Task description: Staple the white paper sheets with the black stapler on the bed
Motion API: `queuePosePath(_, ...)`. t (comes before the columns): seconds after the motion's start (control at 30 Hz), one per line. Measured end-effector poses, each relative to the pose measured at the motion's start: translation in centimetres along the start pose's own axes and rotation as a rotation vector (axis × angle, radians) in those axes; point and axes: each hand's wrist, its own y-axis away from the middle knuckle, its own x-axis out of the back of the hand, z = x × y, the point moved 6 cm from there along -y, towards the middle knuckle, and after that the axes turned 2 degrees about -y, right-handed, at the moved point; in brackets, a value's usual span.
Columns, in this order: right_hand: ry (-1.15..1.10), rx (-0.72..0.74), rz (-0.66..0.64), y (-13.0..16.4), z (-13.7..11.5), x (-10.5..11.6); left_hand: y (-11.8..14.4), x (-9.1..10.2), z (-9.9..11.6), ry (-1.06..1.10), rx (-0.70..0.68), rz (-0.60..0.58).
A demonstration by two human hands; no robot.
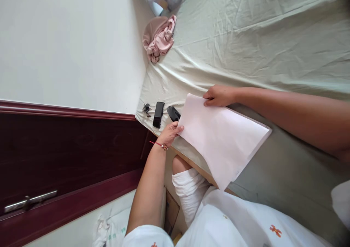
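Head view: paper stack (224, 137) mid-frame on bed edge (197, 166), overhanging. Left hand (171, 133) pinching lower-left corner, right hand (217, 95) gripping upper corner. Stapler (173, 113), phone (158, 114), keys (147, 108) just left. Risk: sheets sliding off edge if grip loosens.

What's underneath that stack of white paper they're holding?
The stack of white paper lies on the pale green bedsheet, partly overhanging the bed's edge. Anything flat beneath it is hidden.
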Motion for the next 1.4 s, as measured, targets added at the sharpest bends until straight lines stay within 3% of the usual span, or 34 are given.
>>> queuePosePath(0.2, 0.120, -0.045, 0.013, -0.1, -0.3, -0.1, 0.9, 1.3, -3.2, 0.213, 0.055, 0.324)
queuePosePath(0.33, 0.164, -0.074, 0.030, -0.1, -0.3, -0.2, 1.0, 1.2, -4.0, 0.315, 0.075, 0.499)
queuePosePath(0.83, 0.030, -0.119, 0.083, -0.6, 0.8, 0.1, -1.3, 1.8, -3.5, 0.186, 0.048, 0.669)
queuePosePath(0.9, 0.016, -0.121, 0.084, -0.7, 0.8, 0.2, -0.7, 2.2, -3.2, 0.129, -0.017, 0.749)
queuePosePath(1.0, 0.018, -0.123, 0.090, -0.6, 0.8, 0.3, 0.8, 2.6, -1.6, -0.108, -0.257, 0.859)
queuePosePath(1.07, 0.014, -0.130, 0.093, -0.6, 0.7, 0.3, 1.6, 2.3, -0.3, -0.316, -0.448, 0.835)
queuePosePath(1.13, 0.000, -0.141, 0.101, -0.6, 0.8, 0.4, 1.9, 1.7, 0.2, -0.425, -0.553, 0.738)
queuePosePath(1.2, -0.016, -0.151, 0.109, -0.6, 0.8, 0.4, 1.8, 1.3, 0.2, -0.447, -0.586, 0.684)
queuePosePath(1.4, -0.015, -0.172, 0.124, -0.4, 0.7, 0.7, 1.8, 1.3, 0.6, -0.466, -0.618, 0.788)
